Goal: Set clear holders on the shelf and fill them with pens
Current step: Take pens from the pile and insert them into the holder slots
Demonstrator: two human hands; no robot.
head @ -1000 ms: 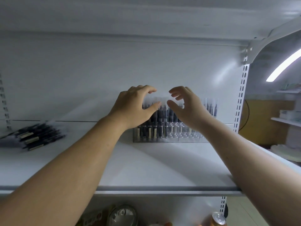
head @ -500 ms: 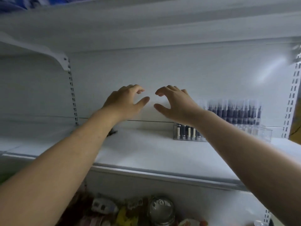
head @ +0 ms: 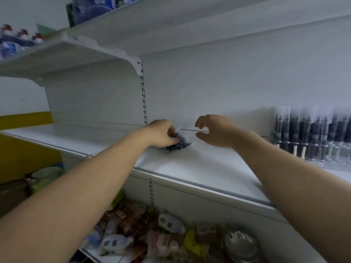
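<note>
A pile of dark pens (head: pixel 177 145) lies on the white shelf (head: pixel 199 168) near its back wall. My left hand (head: pixel 161 132) comes down on the pile, fingers curled over the pens. My right hand (head: pixel 214 130) hovers just right of the pile, fingers loosely bent and empty. At the far right a clear holder (head: pixel 334 152) stands on the shelf, its left rows filled with upright dark pens (head: pixel 307 128) and its front right slots bare.
A slotted upright (head: pixel 144 103) runs down the back wall behind my left hand. An upper shelf (head: pixel 79 52) overhangs at left. Below the shelf lies a jumble of packaged goods (head: pixel 167 230) and a metal lid (head: pixel 241 243).
The view swung left, so the holder slid to the far right. Both hands moved from the holder to the loose pens, and my left hand came down on the pile.
</note>
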